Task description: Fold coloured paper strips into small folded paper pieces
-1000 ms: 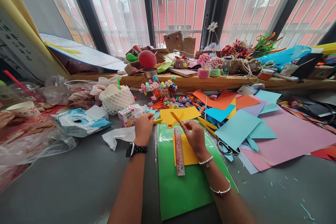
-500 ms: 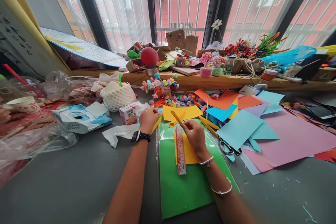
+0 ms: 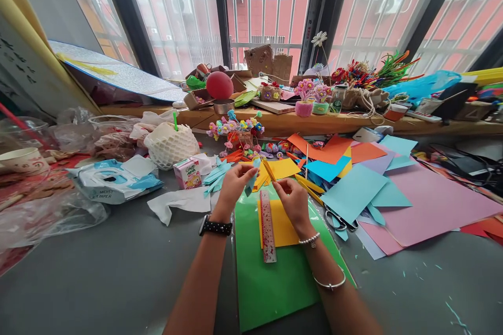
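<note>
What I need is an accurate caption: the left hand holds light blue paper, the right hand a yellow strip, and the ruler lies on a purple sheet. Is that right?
Not quite: the head view shows the ruler lying on a yellow sheet, not purple. The left hand does hold light blue paper and the right hand a yellow strip.

head cam | forward-down | near, above desk [image 3: 98, 277] | facing windows [image 3: 271, 15]
</note>
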Demonstrator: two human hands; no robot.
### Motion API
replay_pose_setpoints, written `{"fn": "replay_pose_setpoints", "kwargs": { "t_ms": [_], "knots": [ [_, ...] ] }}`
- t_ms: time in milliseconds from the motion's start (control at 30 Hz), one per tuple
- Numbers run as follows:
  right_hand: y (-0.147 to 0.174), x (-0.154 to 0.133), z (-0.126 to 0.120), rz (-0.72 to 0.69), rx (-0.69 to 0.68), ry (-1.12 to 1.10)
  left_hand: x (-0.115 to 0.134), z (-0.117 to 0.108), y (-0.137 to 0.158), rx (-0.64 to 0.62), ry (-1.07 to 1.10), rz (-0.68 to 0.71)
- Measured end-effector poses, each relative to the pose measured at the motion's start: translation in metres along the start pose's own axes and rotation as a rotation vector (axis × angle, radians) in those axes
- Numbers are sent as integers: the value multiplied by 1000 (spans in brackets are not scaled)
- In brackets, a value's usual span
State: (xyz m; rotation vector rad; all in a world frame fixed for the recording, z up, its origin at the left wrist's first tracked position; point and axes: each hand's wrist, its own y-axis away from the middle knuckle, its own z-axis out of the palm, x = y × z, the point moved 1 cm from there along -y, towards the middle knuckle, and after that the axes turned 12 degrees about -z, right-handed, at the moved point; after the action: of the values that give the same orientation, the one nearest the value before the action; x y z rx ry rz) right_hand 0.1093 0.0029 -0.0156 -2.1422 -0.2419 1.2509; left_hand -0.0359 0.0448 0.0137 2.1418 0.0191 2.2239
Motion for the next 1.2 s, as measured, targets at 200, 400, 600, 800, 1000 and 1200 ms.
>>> {"fn": "replay_pose_setpoints", "kwargs": {
  "t_ms": [200,400,600,800,1000,1200],
  "knots": [
    [0,1,-3,28,20,-11,-9,18,16,-9,230,-116],
    [1,2,-2,25,5,-39,-14,27,25,-96,375,-219],
    [2,-2,-2,-76,-60,51,-17,29,29,-166,351,-244],
    [1,-4,0,-174,-143,64,-19,27,26,-153,362,-244],
    [1,-1,2,-82,-183,-193,-23,22,24,-193,397,-212],
    [-2,5,0,127,-280,-504,-21,21,26,-282,339,-225]
  ]
}}
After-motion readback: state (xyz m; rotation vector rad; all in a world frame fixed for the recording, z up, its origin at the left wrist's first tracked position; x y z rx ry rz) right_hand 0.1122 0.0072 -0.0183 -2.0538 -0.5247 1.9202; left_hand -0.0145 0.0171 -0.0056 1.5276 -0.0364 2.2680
